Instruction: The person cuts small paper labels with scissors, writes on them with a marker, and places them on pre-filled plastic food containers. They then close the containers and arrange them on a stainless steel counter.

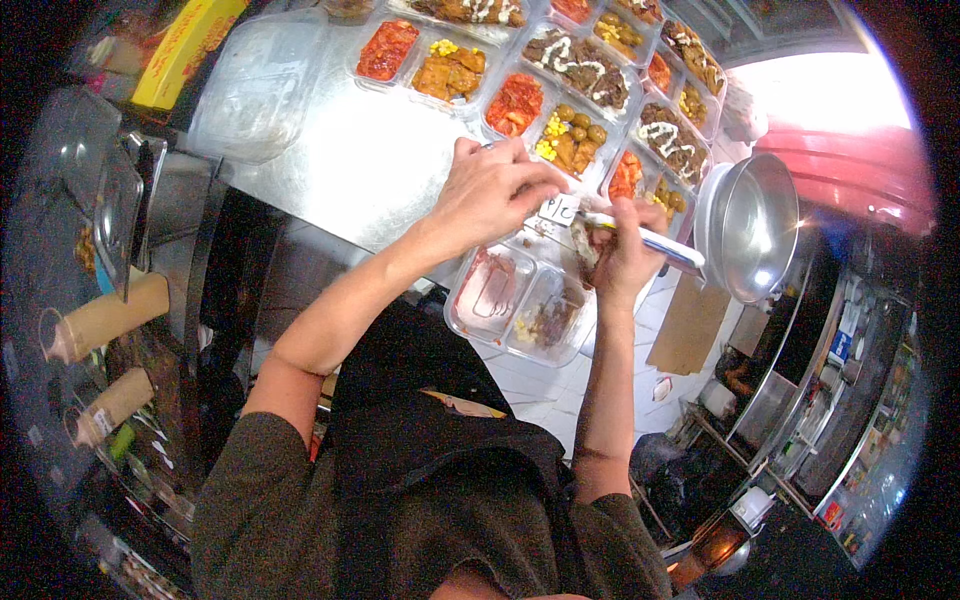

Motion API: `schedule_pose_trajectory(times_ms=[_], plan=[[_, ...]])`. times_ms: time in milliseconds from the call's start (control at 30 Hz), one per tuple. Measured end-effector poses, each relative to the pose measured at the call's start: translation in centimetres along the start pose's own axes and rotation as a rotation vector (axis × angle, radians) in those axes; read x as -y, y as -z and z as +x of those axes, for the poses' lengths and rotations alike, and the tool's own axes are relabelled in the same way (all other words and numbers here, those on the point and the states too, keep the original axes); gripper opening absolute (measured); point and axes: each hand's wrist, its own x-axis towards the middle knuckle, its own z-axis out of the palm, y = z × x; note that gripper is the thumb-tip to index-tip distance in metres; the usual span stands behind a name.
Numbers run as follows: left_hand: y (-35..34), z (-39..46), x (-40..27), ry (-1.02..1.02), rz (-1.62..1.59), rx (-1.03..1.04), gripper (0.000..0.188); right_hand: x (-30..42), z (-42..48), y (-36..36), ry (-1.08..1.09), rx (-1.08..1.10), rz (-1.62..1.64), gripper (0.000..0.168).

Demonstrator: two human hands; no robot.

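Note:
A small white label [559, 209] with handwriting lies at the front of the food containers, and the fingertips of my left hand [495, 191] touch it. My right hand [622, 251] grips a white and blue marker pen [660, 246], its tip pointing towards the label. Beneath my hands is a clear plastic compartment container [517, 307], smeared with red sauce and bits of corn. Beyond stand several filled clear containers, with red kimchi-like food [514, 103], corn with small round brown items [574, 139], and dark meat with white sauce [577, 67].
Clear plastic lids [259, 86] rest on the steel table [360, 165] at the left, beside a yellow box [184, 56]. A metal bowl [754, 229] stands at the table's right edge. Flattened brown cardboard [688, 324] lies on the tiled floor.

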Motion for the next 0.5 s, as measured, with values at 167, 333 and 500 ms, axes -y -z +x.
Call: schedule_pose_trajectory(times_ms=[167,333,500], plan=[[1.9,-0.9,0.0,0.234,-0.286,-0.123,0.025,2.1,-0.3,1.8,0.061,-0.060,0.150,0.015],[1.5,-2.1,0.8,0.308,-0.212,-0.107,0.026,4.3,-1.8,0.6,0.079,-0.021,-0.196,0.020],[0.3,-2.0,0.5,0.329,-0.288,-0.265,0.027,2.6,-0.1,-0.6,0.399,0.298,-0.982,0.036]])
